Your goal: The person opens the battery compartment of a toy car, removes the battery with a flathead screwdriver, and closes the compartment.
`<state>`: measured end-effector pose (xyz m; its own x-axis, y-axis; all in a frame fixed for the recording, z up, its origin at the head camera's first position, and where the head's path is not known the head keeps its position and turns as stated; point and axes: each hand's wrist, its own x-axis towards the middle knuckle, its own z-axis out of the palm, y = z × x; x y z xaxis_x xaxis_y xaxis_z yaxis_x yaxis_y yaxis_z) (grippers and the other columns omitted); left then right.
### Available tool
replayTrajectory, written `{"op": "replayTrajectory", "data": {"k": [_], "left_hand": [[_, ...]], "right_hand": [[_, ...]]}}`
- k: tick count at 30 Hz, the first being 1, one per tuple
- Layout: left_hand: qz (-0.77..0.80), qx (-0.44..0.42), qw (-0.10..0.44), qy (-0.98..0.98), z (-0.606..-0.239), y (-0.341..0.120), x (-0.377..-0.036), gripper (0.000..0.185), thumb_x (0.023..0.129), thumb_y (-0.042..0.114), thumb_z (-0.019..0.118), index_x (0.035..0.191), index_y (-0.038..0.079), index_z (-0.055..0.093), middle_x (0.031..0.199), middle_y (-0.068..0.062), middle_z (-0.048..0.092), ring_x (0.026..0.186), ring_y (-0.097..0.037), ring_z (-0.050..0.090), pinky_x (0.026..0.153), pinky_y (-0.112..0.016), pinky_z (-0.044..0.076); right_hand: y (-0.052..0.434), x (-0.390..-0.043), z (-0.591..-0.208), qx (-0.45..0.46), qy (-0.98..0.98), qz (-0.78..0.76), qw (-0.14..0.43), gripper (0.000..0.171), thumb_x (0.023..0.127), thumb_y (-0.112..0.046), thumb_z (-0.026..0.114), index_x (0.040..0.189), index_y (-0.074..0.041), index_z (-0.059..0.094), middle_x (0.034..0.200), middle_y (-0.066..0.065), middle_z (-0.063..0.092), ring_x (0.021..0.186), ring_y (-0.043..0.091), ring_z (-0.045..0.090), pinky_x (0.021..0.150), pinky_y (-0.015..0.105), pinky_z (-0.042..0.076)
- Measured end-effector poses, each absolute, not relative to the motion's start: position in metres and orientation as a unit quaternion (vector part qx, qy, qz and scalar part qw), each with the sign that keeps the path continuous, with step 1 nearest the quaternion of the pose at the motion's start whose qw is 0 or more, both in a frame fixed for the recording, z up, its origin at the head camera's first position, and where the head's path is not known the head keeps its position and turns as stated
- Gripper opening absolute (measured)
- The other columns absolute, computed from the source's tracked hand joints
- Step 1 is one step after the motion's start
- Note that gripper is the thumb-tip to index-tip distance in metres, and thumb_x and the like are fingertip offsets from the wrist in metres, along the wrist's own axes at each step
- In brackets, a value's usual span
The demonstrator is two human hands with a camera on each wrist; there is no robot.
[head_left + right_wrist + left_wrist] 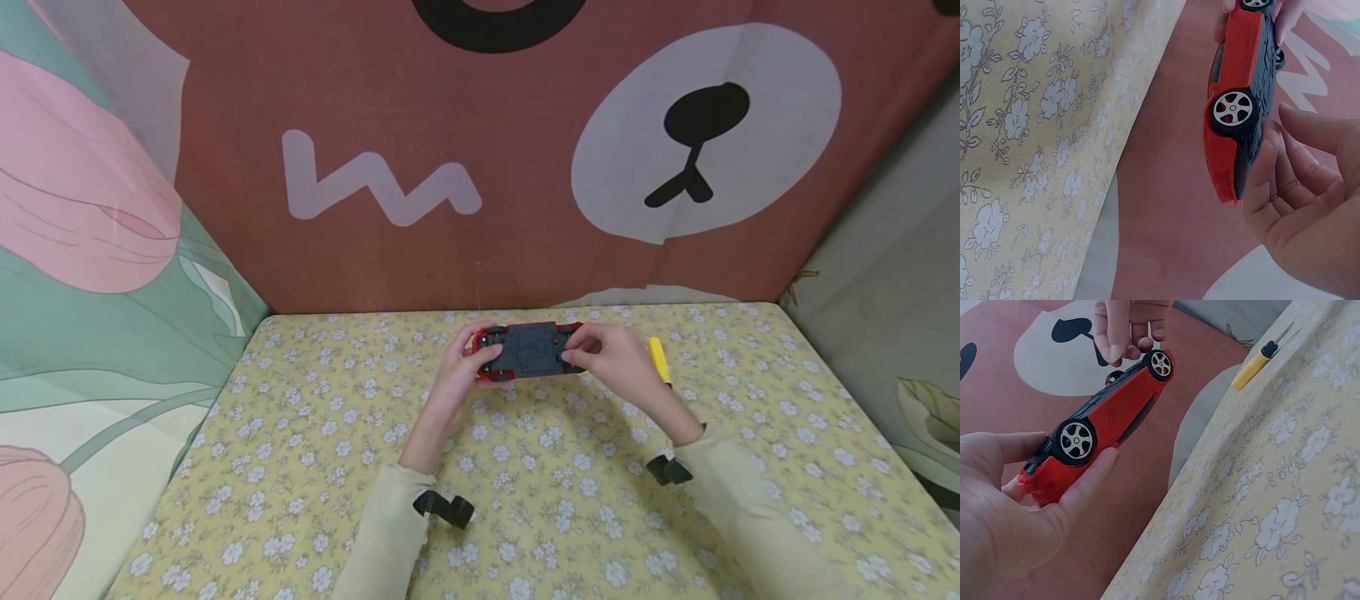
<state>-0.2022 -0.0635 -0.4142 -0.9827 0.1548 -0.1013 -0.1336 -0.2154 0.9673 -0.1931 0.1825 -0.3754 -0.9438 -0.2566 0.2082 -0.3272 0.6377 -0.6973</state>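
A red toy car (pixel 534 350) is held upside down above the table, its black underside (pixel 536 348) facing the head camera. My left hand (pixel 474 354) grips one end, thumb over the underside and fingers along the red body, as the left wrist view shows with the car (pixel 1124 406). At the other end is my right hand (pixel 603 350), its bent fingertips right at the underside near a wheel (pixel 1234 112). In the right wrist view the thumb (pixel 1310 128) stands a little off the fingers. I cannot tell whether something small sits between those fingertips.
A screwdriver with a yellow handle (pixel 658 358) lies on the table to the right of my right hand; its metal shaft (pixel 1284 332) shows in the left wrist view. Yellow floral cloth (pixel 300 467) covers the table. Behind its far edge hangs a reddish-brown printed curtain (pixel 390 267).
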Motion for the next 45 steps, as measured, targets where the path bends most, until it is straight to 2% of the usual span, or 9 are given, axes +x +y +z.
{"op": "replayTrajectory", "data": {"k": [9,16,29,35,45], "left_hand": [[0.794,0.024,0.094,0.600,-0.417,-0.065,-0.201,0.043,0.102,0.004,0.060,0.144,0.010,0.054,0.140,-0.024,0.055,0.116,-0.046,0.064,0.086,-0.067,0.058],[0.799,0.036,0.094,0.592,-0.418,-0.067,-0.200,0.046,0.101,0.004,0.061,0.146,0.010,0.051,0.140,-0.024,0.055,0.115,-0.047,0.064,0.079,-0.061,0.063],[0.801,0.030,0.092,0.591,-0.415,-0.065,-0.201,0.042,0.102,0.006,0.062,0.143,0.012,0.054,0.137,-0.023,0.056,0.106,-0.040,0.069,0.078,-0.061,0.063],[0.800,0.017,0.091,0.592,-0.415,-0.061,-0.203,0.043,0.101,0.006,0.063,0.143,0.011,0.055,0.140,-0.023,0.056,0.109,-0.041,0.067,0.073,-0.054,0.066],[0.797,0.022,0.090,0.596,-0.412,-0.057,-0.203,0.044,0.101,0.008,0.064,0.144,0.010,0.054,0.138,-0.022,0.057,0.108,-0.040,0.068,0.082,-0.065,0.060]], "right_hand": [[0.174,-0.193,-0.375,0.156,-0.916,0.368,0.026,0.005,0.093,-0.009,0.077,0.093,-0.004,0.075,0.082,0.004,0.071,0.071,0.018,0.064,0.060,0.034,0.054],[0.169,-0.194,-0.377,0.150,-0.925,0.349,0.014,0.006,0.094,-0.008,0.076,0.094,-0.003,0.075,0.082,0.007,0.071,0.066,0.019,0.062,0.056,0.032,0.051],[0.164,-0.195,-0.376,0.139,-0.924,0.355,0.019,0.005,0.094,-0.003,0.074,0.096,0.001,0.076,0.084,0.011,0.073,0.069,0.020,0.065,0.060,0.035,0.057],[0.166,-0.195,-0.374,0.133,-0.927,0.351,0.009,0.006,0.095,-0.003,0.073,0.097,0.002,0.075,0.086,0.012,0.072,0.070,0.021,0.065,0.061,0.035,0.057],[0.170,-0.195,-0.371,0.139,-0.929,0.343,0.008,0.005,0.095,-0.005,0.074,0.092,0.000,0.074,0.083,0.010,0.072,0.067,0.020,0.063,0.059,0.033,0.054]]}}
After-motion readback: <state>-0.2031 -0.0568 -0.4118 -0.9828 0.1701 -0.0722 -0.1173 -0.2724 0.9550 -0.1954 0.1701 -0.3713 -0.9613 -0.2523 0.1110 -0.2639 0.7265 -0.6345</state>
